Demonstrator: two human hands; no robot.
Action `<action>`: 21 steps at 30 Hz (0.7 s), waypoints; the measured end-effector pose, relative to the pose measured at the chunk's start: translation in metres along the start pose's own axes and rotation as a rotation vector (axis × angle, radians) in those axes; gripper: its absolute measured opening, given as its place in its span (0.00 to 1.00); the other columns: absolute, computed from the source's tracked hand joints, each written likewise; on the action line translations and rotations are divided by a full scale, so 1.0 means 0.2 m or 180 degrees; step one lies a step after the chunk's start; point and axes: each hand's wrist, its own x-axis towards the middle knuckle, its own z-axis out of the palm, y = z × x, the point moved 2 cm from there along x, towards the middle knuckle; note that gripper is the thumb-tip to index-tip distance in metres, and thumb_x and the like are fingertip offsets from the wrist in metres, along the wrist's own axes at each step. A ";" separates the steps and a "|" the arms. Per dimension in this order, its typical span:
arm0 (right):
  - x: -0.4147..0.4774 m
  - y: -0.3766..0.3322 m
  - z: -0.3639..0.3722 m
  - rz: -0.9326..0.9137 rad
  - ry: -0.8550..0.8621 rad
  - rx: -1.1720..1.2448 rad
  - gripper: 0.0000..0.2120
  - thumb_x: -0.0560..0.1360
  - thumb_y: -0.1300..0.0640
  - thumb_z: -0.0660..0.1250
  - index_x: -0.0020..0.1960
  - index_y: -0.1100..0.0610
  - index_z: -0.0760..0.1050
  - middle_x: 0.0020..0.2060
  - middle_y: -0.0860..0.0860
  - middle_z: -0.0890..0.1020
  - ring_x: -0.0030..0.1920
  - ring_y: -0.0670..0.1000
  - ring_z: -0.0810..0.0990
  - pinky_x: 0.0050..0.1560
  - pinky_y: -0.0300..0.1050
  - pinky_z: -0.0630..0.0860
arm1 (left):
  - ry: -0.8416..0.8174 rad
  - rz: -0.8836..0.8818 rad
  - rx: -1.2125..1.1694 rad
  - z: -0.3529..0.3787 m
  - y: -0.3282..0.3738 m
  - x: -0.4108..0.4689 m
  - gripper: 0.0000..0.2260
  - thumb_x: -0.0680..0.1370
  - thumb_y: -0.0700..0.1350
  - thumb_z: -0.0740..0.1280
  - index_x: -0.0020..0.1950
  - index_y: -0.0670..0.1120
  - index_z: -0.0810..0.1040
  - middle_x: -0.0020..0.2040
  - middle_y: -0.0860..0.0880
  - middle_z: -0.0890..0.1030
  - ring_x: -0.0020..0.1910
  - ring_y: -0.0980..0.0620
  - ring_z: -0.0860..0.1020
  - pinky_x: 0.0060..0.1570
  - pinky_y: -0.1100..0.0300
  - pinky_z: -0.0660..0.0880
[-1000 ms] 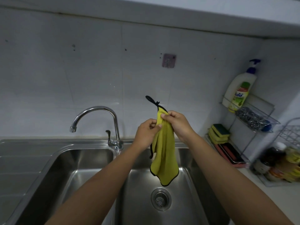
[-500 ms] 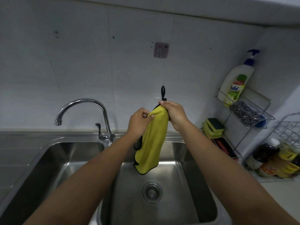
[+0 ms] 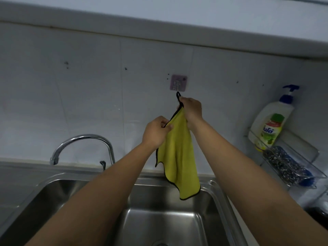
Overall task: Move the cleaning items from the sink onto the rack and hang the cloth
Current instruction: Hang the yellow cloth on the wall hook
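A yellow cloth [image 3: 179,157] with black trim hangs over the steel sink [image 3: 159,219]. My right hand [image 3: 191,108] pinches its top corner, where a black loop [image 3: 178,95] sticks up just below the pink wall hook [image 3: 178,82]. The loop is not on the hook. My left hand [image 3: 156,132] grips the cloth's upper edge lower down and to the left. On the wire rack [image 3: 301,157] at the right stand a soap pump bottle [image 3: 271,121] and a steel scourer [image 3: 284,166].
A chrome tap [image 3: 83,144] curves over the sink's back edge at the left. White tiles cover the wall under a shelf or cabinet edge at the top. A dark object [image 3: 319,215] shows at the far right edge.
Both hands have lifted the cloth up toward the wall hook. The loop now stands just under the hook, and the view has tilted upward.
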 end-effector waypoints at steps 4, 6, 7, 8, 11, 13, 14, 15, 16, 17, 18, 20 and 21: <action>0.14 -0.04 0.03 -0.0046 0.0171 -0.0089 0.18 0.74 0.54 0.67 0.27 0.57 0.71 0.24 0.49 0.77 0.29 0.49 0.73 0.37 0.42 0.69 | 0.0068 0.0005 0.0158 -0.02 0.06 0.12 0.05 0.77 0.46 0.66 0.50 0.46 0.78 0.43 0.53 0.78 0.42 0.55 0.76 0.33 0.67 0.68; 0.18 -0.04 0.04 -0.0040 0.0199 -0.0201 0.19 0.74 0.54 0.68 0.27 0.56 0.69 0.23 0.48 0.75 0.26 0.48 0.70 0.32 0.41 0.66 | 0.0080 0.0000 0.0269 -0.03 0.06 0.16 0.06 0.77 0.47 0.66 0.51 0.47 0.78 0.46 0.52 0.79 0.44 0.55 0.77 0.35 0.67 0.69; 0.20 -0.04 0.04 -0.0066 0.0207 -0.0253 0.20 0.74 0.54 0.68 0.26 0.55 0.66 0.23 0.49 0.72 0.26 0.47 0.68 0.30 0.41 0.64 | 0.0083 -0.0013 0.0317 -0.04 0.06 0.18 0.06 0.77 0.48 0.65 0.51 0.48 0.79 0.47 0.52 0.80 0.45 0.54 0.77 0.35 0.67 0.70; 0.21 -0.03 0.05 -0.0111 0.0229 -0.0277 0.22 0.75 0.54 0.67 0.25 0.54 0.63 0.23 0.49 0.68 0.25 0.47 0.65 0.29 0.42 0.61 | 0.0084 -0.0030 0.0339 -0.04 0.05 0.19 0.06 0.77 0.49 0.65 0.51 0.48 0.79 0.47 0.52 0.80 0.45 0.54 0.78 0.36 0.66 0.71; 0.23 -0.02 0.05 -0.0165 0.0224 -0.0329 0.25 0.75 0.52 0.68 0.26 0.51 0.57 0.24 0.49 0.63 0.25 0.46 0.61 0.28 0.41 0.57 | 0.0085 -0.0047 0.0304 -0.04 0.03 0.21 0.06 0.77 0.49 0.65 0.50 0.49 0.78 0.47 0.52 0.80 0.45 0.54 0.78 0.39 0.64 0.73; 0.24 0.01 0.05 -0.0153 0.0189 -0.0389 0.24 0.75 0.53 0.67 0.26 0.51 0.57 0.24 0.49 0.63 0.25 0.46 0.61 0.28 0.41 0.56 | 0.0125 -0.0059 0.0257 -0.03 0.02 0.20 0.06 0.77 0.49 0.65 0.50 0.48 0.79 0.46 0.52 0.80 0.45 0.54 0.78 0.38 0.65 0.72; 0.25 0.02 0.06 -0.0149 0.0174 -0.0421 0.24 0.75 0.54 0.67 0.26 0.50 0.57 0.24 0.49 0.63 0.25 0.46 0.61 0.27 0.41 0.56 | 0.0150 -0.0065 0.0216 -0.03 0.01 0.20 0.06 0.77 0.48 0.65 0.51 0.48 0.79 0.46 0.51 0.80 0.45 0.54 0.78 0.38 0.66 0.72; 0.24 0.04 0.06 -0.0145 0.0164 -0.0458 0.24 0.75 0.55 0.67 0.26 0.50 0.57 0.24 0.49 0.63 0.26 0.46 0.61 0.27 0.41 0.55 | 0.0169 -0.0062 0.0181 -0.02 -0.01 0.19 0.06 0.77 0.48 0.66 0.51 0.48 0.79 0.47 0.51 0.81 0.45 0.54 0.78 0.38 0.66 0.72; 0.25 0.05 0.06 -0.0164 0.0152 -0.0487 0.24 0.75 0.56 0.66 0.26 0.50 0.57 0.24 0.49 0.62 0.26 0.46 0.61 0.27 0.40 0.55 | 0.0175 -0.0065 0.0155 -0.02 -0.02 0.19 0.06 0.77 0.47 0.66 0.50 0.47 0.79 0.46 0.51 0.81 0.44 0.55 0.78 0.38 0.66 0.72; 0.24 0.06 0.06 -0.0169 0.0159 -0.0514 0.24 0.75 0.56 0.66 0.27 0.50 0.57 0.24 0.48 0.62 0.26 0.45 0.61 0.27 0.40 0.55 | 0.0181 -0.0080 0.0136 -0.02 -0.03 0.18 0.05 0.78 0.47 0.66 0.50 0.47 0.79 0.45 0.51 0.80 0.43 0.55 0.77 0.38 0.67 0.72; 0.25 0.08 0.06 -0.0196 0.0166 -0.0528 0.23 0.75 0.55 0.67 0.27 0.50 0.57 0.24 0.48 0.63 0.26 0.45 0.61 0.27 0.39 0.55 | 0.0193 -0.0088 0.0107 -0.02 -0.04 0.17 0.05 0.78 0.47 0.66 0.50 0.47 0.79 0.44 0.52 0.80 0.42 0.56 0.77 0.38 0.67 0.72; 0.25 0.09 0.07 -0.0196 0.0166 -0.0559 0.22 0.75 0.53 0.67 0.28 0.50 0.59 0.25 0.49 0.64 0.27 0.46 0.62 0.28 0.40 0.56 | 0.0224 -0.0101 0.0083 -0.02 -0.05 0.17 0.05 0.78 0.46 0.66 0.50 0.47 0.79 0.44 0.53 0.79 0.42 0.56 0.77 0.39 0.67 0.72; 0.24 0.09 0.07 -0.0194 0.0177 -0.0589 0.22 0.75 0.52 0.67 0.28 0.50 0.59 0.25 0.48 0.64 0.27 0.46 0.63 0.29 0.41 0.57 | 0.0228 -0.0098 0.0111 -0.02 -0.05 0.17 0.05 0.78 0.46 0.66 0.51 0.47 0.79 0.43 0.53 0.79 0.42 0.56 0.76 0.38 0.67 0.72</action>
